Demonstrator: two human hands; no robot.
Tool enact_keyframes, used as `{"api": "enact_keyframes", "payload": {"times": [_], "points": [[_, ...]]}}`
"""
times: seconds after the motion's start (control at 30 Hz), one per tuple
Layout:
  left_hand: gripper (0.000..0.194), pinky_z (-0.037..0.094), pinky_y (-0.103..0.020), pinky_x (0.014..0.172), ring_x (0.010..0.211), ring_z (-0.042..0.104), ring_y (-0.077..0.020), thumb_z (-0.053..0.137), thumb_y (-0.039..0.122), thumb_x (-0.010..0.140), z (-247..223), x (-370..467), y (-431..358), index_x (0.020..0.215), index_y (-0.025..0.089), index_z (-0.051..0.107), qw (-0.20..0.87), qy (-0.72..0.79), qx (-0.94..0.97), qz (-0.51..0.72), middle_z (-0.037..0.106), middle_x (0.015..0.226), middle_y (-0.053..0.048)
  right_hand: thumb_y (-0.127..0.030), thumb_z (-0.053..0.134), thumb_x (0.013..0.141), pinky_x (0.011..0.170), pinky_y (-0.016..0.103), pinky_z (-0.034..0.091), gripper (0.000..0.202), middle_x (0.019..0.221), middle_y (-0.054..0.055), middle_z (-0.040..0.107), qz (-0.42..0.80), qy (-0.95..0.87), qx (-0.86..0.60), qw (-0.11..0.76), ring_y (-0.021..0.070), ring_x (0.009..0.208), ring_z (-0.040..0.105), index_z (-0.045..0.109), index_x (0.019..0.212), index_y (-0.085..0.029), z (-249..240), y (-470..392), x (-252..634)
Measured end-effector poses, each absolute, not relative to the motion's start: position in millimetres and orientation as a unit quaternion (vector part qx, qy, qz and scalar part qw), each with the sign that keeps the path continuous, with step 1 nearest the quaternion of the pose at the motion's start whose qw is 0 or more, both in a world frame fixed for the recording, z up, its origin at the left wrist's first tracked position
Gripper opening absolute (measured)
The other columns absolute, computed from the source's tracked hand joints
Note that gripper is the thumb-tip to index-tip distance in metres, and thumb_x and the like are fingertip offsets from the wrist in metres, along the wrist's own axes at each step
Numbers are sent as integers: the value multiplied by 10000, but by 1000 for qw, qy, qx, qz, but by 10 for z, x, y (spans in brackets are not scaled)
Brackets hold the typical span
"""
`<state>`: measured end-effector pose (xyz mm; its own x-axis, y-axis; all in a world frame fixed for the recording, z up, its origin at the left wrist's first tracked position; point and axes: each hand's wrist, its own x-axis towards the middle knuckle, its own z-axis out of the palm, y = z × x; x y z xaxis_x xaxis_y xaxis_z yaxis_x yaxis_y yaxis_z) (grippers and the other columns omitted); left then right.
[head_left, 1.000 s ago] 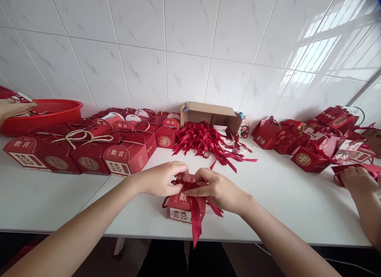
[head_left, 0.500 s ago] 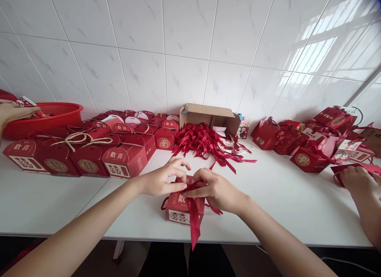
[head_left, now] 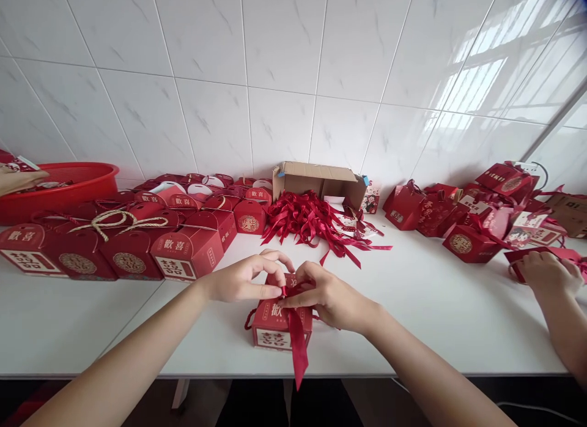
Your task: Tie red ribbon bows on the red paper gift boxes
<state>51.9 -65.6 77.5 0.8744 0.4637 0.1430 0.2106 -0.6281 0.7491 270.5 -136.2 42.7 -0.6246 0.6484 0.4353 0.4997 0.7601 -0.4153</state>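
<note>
A small red gift box [head_left: 270, 320] with pale character panels stands on the white table in front of me, a red cord at its sides. Over its top lies a red satin ribbon [head_left: 298, 347], one tail hanging down the front past the table edge. My left hand [head_left: 250, 279] pinches a bit of the ribbon between thumb and forefinger above the box. From the other side my right hand [head_left: 328, 295] also pinches the ribbon, its fingertips almost meeting the left ones. The fingers hide the knot or loop between them.
Rows of red gift boxes [head_left: 183, 256] stand at the left near a red plastic basket [head_left: 98, 185]. Loose red ribbons [head_left: 300, 216] spill from a cardboard box [head_left: 321, 170]. More boxes [head_left: 472, 240] are piled right. Other people's hands [head_left: 548, 274] show at both sides.
A small loop of ribbon now shows between my fingertips. Both hands stay over the box, with only slight finger movement. The view has shifted a little.
</note>
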Motion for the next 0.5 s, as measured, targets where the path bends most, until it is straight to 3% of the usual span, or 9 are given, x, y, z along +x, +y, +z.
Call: {"api": "enact_keyframes", "payload": {"times": [0.13, 0.37, 0.5], "points": [[185, 444, -321, 904, 953, 561, -195, 620, 381, 804, 767, 522, -649, 734, 212, 644, 377, 226, 884, 157, 561, 999, -42, -109, 583, 844, 754, 295, 520, 303, 919, 64, 485, 128, -894, -307, 300, 161, 835, 530, 732, 1067, -249, 398, -1341, 2710], [274, 402, -276, 901, 1025, 520, -193, 519, 406, 890, 725, 506, -675, 779, 200, 662, 389, 248, 879, 118, 540, 1062, -39, -39, 566, 824, 776, 295, 514, 343, 947, 62, 463, 146, -895, -302, 295, 158, 852, 533, 741, 1039, -242, 377, -1320, 2704], [273, 407, -279, 870, 926, 541, -172, 504, 393, 902, 676, 485, -681, 806, 196, 667, 408, 244, 864, 168, 572, 996, -33, 12, 499, 823, 749, 283, 515, 438, 921, 53, 441, 170, -880, -330, 297, 148, 827, 524, 722, 1084, -260, 405, -1375, 2672]]}}
